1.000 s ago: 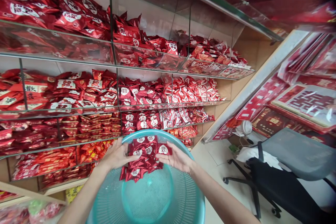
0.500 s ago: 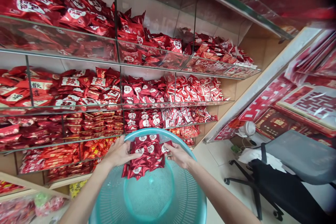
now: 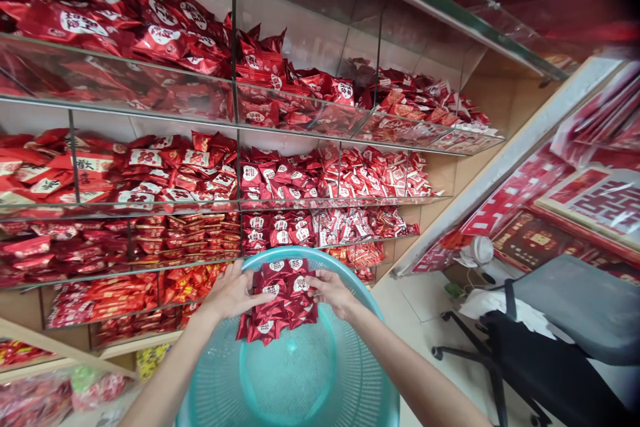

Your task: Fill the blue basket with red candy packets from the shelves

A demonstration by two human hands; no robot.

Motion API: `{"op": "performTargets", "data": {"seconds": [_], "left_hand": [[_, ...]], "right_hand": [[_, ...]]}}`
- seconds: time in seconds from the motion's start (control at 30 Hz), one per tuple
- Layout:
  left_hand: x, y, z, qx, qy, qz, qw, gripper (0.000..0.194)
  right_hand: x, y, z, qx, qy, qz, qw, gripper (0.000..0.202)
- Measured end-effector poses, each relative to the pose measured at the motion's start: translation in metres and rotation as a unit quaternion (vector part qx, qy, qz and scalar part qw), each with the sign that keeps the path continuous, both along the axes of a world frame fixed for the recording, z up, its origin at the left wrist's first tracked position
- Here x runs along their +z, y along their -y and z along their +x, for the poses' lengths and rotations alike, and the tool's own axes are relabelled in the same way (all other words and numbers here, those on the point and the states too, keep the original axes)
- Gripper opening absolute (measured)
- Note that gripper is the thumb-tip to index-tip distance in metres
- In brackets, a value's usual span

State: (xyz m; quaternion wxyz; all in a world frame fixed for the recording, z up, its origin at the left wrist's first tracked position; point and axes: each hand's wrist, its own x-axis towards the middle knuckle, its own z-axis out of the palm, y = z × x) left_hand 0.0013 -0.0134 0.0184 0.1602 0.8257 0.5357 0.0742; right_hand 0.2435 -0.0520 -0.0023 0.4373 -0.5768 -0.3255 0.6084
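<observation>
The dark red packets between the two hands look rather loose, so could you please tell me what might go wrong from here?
The dark red packets overlap unevenly, so an outer one could slip into the turquoise basket.
The left hand and right hand touch the sides, so uneven pressure might shift the pile.
Similar packets sit on the shelf, so a mix-up seems possible.

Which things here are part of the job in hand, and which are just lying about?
In play:
- left hand, right hand
- dark red packets between them
- teal basket

Lying about, probably:
- office chair
- white cloth
- shelved packets, untouched
</observation>
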Motion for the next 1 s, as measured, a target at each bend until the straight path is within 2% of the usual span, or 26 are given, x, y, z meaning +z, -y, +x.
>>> {"op": "performTargets", "data": {"seconds": [0.2, 0.33, 0.4, 0.53, 0.67, 0.77, 0.83, 0.93, 1.0], "left_hand": [[-0.003, -0.002, -0.001, -0.011, 0.005, 0.007, 1.0, 0.063], [-0.006, -0.002, -0.002, -0.002, 0.013, 0.008, 1.0, 0.061], [-0.007, -0.003, -0.002, 0.0, 0.013, 0.01, 1.0, 0.061], [-0.008, -0.003, -0.003, 0.0, 0.017, 0.013, 1.0, 0.06], [-0.008, -0.003, -0.002, -0.007, 0.025, 0.012, 1.0, 0.058], [-0.006, -0.002, -0.002, -0.006, 0.018, 0.01, 1.0, 0.058], [-0.006, -0.002, -0.001, -0.005, 0.017, 0.01, 1.0, 0.059], [-0.007, -0.002, -0.002, 0.0, 0.024, 0.013, 1.0, 0.058], [-0.008, -0.001, -0.001, 0.006, 0.029, 0.017, 0.999, 0.057]], "right_hand": [[-0.01, -0.004, -0.002, -0.012, 0.016, 0.002, 1.0, 0.045], [-0.004, -0.005, 0.006, -0.014, 0.009, 0.039, 0.999, 0.041], [0.003, -0.006, 0.013, -0.013, -0.027, 0.054, 0.998, 0.037], [0.011, -0.004, 0.026, -0.005, -0.173, -0.011, 0.985, 0.029], [0.006, 0.001, 0.028, -0.005, -0.215, -0.071, 0.974, 0.025], [0.002, 0.005, 0.027, -0.001, -0.208, -0.091, 0.974, 0.021], [0.001, 0.008, 0.027, 0.015, -0.18, -0.082, 0.98, 0.029], [0.001, 0.009, 0.025, 0.023, -0.08, -0.04, 0.996, 0.051], [-0.001, 0.009, 0.023, 0.021, -0.022, 0.014, 0.999, 0.055]]}}
